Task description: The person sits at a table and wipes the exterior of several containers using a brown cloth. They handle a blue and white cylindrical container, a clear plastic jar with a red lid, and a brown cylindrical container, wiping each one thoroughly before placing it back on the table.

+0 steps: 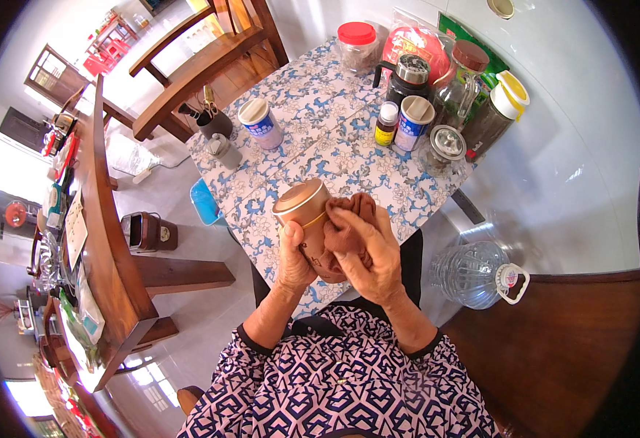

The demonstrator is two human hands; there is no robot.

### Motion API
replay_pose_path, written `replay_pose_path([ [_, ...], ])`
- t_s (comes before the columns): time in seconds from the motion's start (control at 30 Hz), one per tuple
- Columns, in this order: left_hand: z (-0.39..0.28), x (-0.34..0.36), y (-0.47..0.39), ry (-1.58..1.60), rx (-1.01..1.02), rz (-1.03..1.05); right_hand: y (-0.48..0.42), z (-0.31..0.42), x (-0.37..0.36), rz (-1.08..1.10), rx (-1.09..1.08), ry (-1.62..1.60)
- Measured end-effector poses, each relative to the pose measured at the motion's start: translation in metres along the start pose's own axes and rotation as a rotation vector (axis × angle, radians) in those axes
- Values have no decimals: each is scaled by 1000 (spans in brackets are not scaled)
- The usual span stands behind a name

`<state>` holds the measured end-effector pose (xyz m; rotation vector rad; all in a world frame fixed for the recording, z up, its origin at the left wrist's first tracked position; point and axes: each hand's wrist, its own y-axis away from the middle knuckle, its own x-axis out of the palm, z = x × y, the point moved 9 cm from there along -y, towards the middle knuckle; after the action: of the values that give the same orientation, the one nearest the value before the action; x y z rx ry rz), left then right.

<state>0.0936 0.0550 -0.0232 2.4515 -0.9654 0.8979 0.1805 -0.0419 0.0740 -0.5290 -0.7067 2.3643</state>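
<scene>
A bronze-coloured lidded canister (301, 200) is held tilted above the near part of the table, its round top facing away from me. My left hand (294, 257) grips its left side, thumb along the wall. A brown cloth (352, 224) is pressed on the canister's right side by my right hand (372, 252), fingers spread over the folds. The cloth and fingers hide much of that side. Dark marks show on the canister's wall between my hands.
A patterned cloth (320, 148) covers the table. Beyond are a blue-and-white canister (262, 126), a grey jar (224, 152) and a dark pen holder (214, 125). Several jars, including a red-lidded one (357, 49), line the wall side. A large water bottle (470, 274) stands right.
</scene>
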Motion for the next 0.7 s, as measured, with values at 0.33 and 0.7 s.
replay_pose_path([
  [0.33,-13,-9,2,-55,80,-170,7,-52,8,34,402,-418],
  [0.7,-26,-15,-4,-23,139,-289,33,-32,2,-73,278,-252],
])
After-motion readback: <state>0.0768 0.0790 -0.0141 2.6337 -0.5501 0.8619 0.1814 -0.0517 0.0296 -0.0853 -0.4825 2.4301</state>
